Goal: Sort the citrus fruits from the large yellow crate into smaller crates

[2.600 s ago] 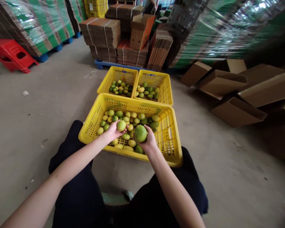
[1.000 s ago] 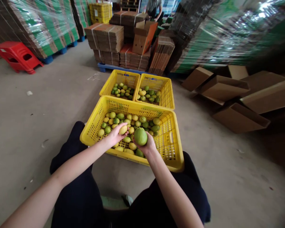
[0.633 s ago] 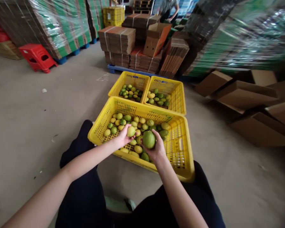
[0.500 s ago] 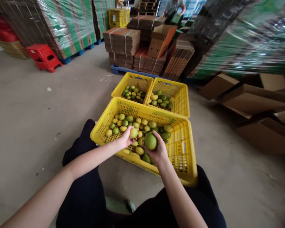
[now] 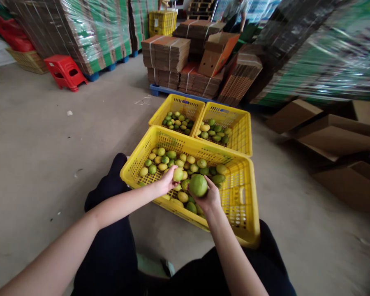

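My left hand (image 5: pixel 167 181) is closed on a yellow-green lemon (image 5: pixel 178 174) above the near crate. In my right hand (image 5: pixel 211 197) rests a larger green lemon (image 5: pixel 198 186), with the fingers wrapped round its far side and underside. Both hands are over the large yellow plastic crate (image 5: pixel 239 164), a short way apart. Several yellow and green lemons (image 5: pixel 172 154) lie loose in this crate, mostly in its left and middle parts; my hands hide some of them.
Two smaller yellow crates stand behind, the left one (image 5: pixel 154 115) and the right one (image 5: pixel 246 129), each with several green and yellow lemons. Flattened cartons (image 5: pixel 165 53) are stacked on a blue pallet (image 5: pixel 156 89). Open cardboard boxes (image 5: pixel 333 131) lie at right, a red stool (image 5: pixel 64 72) at left. A person (image 5: pixel 234 14) stands behind.
The view has shifted slightly, so the scene sits a little further right. My right hand has turned the green lemon a little upward. Both hands keep their lemons. The person behind has changed posture.
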Available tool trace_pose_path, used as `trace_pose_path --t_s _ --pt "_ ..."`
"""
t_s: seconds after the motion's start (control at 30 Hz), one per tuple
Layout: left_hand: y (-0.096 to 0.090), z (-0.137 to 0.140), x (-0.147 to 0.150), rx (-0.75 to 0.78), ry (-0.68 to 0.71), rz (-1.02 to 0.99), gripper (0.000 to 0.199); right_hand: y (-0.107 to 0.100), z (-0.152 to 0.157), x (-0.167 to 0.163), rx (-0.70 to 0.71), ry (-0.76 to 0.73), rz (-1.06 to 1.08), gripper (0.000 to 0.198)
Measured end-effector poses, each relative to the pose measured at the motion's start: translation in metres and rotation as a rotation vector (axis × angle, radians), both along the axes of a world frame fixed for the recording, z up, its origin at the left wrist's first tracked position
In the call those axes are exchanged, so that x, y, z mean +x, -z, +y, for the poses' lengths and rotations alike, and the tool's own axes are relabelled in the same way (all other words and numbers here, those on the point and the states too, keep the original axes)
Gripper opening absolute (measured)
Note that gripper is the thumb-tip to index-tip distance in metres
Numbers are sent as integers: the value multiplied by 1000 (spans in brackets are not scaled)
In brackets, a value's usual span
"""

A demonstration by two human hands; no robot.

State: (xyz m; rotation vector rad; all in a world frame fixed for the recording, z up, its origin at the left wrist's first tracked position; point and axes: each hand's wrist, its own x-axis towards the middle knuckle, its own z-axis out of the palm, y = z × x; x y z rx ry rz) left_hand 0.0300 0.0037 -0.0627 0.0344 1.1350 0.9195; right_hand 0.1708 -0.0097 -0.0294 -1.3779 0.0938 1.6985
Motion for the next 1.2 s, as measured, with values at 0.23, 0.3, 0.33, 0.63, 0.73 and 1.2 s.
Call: trace_pose_path --t_s 0.23,0.3,0.33,0.63,0.73,1.2 --pt "-4 0 0 -31 -16 -68 30 18 2 4 -29 -40 -28 13" --pt "-5 -1 0 -13 -19 -49 25 18 0 3 -12 -49 -27 12" --pt "-5 -1 1 7 -15 -39 19 17 -1 2 5 -45 -23 12" --pt "-3 -1 -4 -2 -22 -87 28 4 -3 -5 89 -6 31 10" --pt "-3 0 -5 5 -75 -130 25 6 -2 -5 79 3 40 9" --pt "-22 -4 -5 199 5 -84 12 8 -4 -5 84 -66 93 23"
